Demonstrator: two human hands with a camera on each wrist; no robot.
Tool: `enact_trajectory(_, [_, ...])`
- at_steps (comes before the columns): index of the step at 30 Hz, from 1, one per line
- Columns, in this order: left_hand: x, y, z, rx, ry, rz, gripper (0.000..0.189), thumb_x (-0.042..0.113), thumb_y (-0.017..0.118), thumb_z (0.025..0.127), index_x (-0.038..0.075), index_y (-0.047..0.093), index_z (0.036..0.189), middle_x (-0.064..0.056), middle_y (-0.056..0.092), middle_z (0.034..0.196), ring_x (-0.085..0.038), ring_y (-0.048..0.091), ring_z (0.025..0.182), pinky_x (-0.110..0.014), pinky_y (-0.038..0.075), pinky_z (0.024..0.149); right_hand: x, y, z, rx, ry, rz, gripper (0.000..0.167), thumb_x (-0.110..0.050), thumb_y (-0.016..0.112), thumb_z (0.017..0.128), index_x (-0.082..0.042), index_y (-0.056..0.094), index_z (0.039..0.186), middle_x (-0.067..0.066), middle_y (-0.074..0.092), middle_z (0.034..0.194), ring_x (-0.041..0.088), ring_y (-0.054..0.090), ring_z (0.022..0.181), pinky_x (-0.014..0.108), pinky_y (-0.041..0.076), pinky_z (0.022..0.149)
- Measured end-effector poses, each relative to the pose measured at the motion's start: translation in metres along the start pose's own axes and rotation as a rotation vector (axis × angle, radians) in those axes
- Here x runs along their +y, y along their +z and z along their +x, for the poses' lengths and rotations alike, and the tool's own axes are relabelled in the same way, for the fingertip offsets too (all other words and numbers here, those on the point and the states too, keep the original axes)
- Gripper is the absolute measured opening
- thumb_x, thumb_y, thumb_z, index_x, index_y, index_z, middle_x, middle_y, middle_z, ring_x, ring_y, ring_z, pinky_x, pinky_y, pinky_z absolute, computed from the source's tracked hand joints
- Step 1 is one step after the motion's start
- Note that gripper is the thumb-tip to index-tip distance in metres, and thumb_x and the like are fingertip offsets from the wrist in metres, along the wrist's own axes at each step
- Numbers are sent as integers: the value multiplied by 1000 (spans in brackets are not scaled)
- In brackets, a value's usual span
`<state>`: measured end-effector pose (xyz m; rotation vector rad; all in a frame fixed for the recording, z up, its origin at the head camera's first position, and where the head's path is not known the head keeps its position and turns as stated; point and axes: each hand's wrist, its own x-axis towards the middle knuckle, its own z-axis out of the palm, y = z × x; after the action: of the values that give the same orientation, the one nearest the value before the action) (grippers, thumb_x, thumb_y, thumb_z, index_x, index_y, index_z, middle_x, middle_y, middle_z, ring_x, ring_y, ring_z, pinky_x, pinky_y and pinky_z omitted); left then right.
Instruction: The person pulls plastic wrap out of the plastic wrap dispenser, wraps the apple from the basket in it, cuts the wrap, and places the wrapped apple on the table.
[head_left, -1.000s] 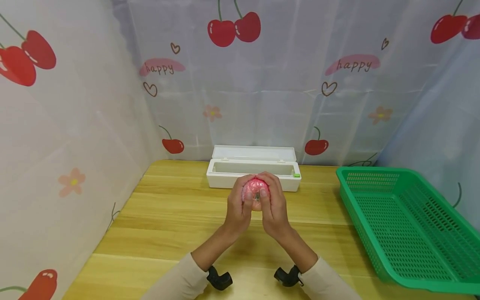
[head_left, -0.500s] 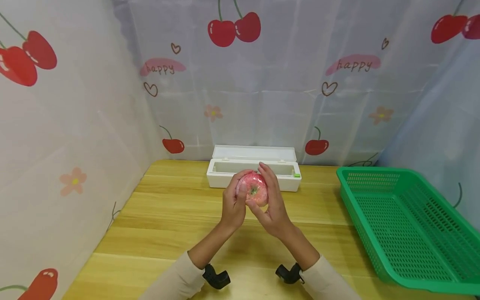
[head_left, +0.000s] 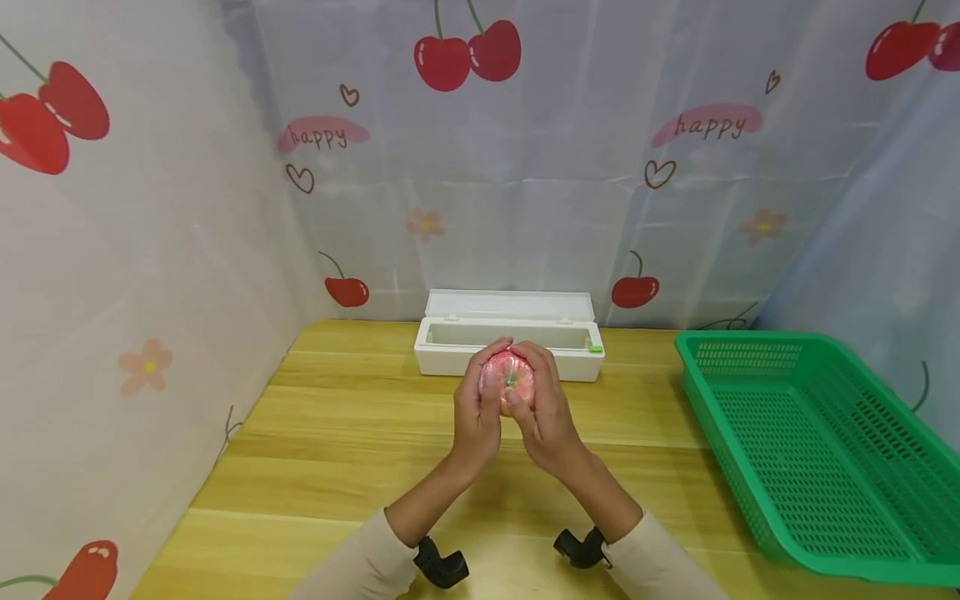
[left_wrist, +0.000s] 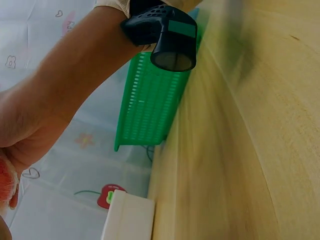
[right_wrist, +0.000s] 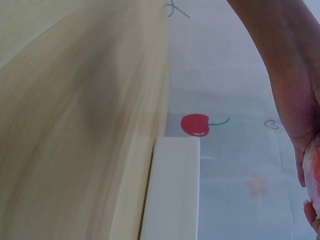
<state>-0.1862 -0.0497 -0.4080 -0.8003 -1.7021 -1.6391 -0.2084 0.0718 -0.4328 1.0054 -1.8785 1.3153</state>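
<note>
A red apple (head_left: 517, 365), shiny with clear film around it, sits between my two hands in the middle of the head view. My left hand (head_left: 476, 417) curls around its left side, thumb lying over the top near the stem. On the other side my right hand (head_left: 551, 417) grips it, thumb tip pressing beside the stem. Both wrist views show the apple held well above the tabletop. At the edge of the left wrist view, the wrapped apple (left_wrist: 6, 182) is only partly visible; the right wrist view also catches part of the filmed apple (right_wrist: 313, 172).
Behind the hands, a long white box (head_left: 510, 363) with its lid raised and a small green piece at its right end stands on the wooden table (head_left: 337, 467). A green plastic basket (head_left: 750, 500) is at the right. Cherry-printed curtains (head_left: 525, 208) surround the table.
Half a second ago my right fingers and thumb were spread more widely over the apple; now both hands cup it closely again. The apple has shifted slightly, and its stem faces up.
</note>
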Motion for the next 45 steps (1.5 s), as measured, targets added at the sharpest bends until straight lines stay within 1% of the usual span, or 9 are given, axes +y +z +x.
enact_trajectory(4, [0, -3, 3, -35, -25, 15, 39, -11, 38, 99, -13, 49, 136, -26, 59, 132, -24, 61, 111, -26, 56, 90, 0, -1, 0, -11, 19, 15, 49, -21, 49, 102, 3, 39, 145, 21, 42, 141, 31, 47, 124, 26, 46, 103])
enact_trajectory(9, [-10, -10, 8, -85, -82, -48, 41, -2, 39, 104, -8, 43, 145, -20, 54, 143, -32, 55, 128, -30, 50, 104, 0, -7, 1, -91, 60, 110, 57, -11, 50, 101, 2, 30, 152, 25, 34, 150, 31, 40, 134, 27, 41, 112])
enact_trajectory(14, [-32, -18, 8, -141, -127, -147, 48, 11, 38, 108, 9, 32, 156, -8, 45, 156, -30, 39, 145, -36, 43, 112, -1, -21, 7, -124, 103, 186, 64, -6, 55, 97, -2, 31, 156, 20, 38, 153, 31, 40, 139, 29, 40, 114])
enact_trajectory(22, [-36, -24, 10, -212, -128, -210, 52, 31, 32, 113, 17, 20, 161, -8, 33, 163, -28, 27, 151, -39, 34, 119, -3, -28, 11, -178, 219, 285, 78, -1, 72, 91, -13, 33, 158, 10, 43, 154, 28, 47, 137, 32, 47, 108])
enact_trajectory(28, [-34, -18, 7, -154, -171, -206, 65, 53, 26, 109, 12, 22, 160, -8, 35, 161, -28, 31, 149, -37, 36, 117, -6, -18, 9, -84, 223, 243, 74, -18, 76, 93, -9, 36, 154, 11, 40, 151, 27, 45, 133, 27, 45, 108])
enact_trajectory(31, [-34, -13, 2, -125, -182, -155, 65, 53, 26, 109, 9, 29, 157, -9, 40, 157, -28, 40, 143, -35, 43, 113, -9, -14, 7, -72, 202, 203, 72, -32, 66, 99, -4, 29, 154, 16, 33, 153, 29, 40, 136, 24, 40, 112])
enact_trajectory(34, [-34, -10, 0, -95, -177, -84, 60, 51, 26, 110, 11, 34, 153, -9, 45, 151, -26, 47, 136, -34, 47, 108, -17, -14, 9, -105, 212, 212, 62, -20, 55, 106, 3, 24, 154, 24, 30, 153, 33, 37, 138, 23, 36, 114])
enact_trajectory(38, [-35, -10, 0, -78, -156, -46, 59, 51, 25, 110, 10, 39, 151, -5, 50, 148, -25, 51, 132, -33, 49, 106, -20, -14, 10, -120, 221, 222, 59, 3, 50, 102, 3, 24, 154, 24, 33, 151, 33, 38, 136, 23, 36, 114])
enact_trajectory(45, [-36, -11, 0, -85, -106, -32, 56, 46, 25, 112, 6, 46, 146, -8, 57, 141, -27, 57, 124, -33, 53, 101, -9, -6, 3, -74, 145, 180, 55, -9, 50, 105, -3, 26, 153, 16, 32, 151, 29, 38, 134, 26, 36, 115])
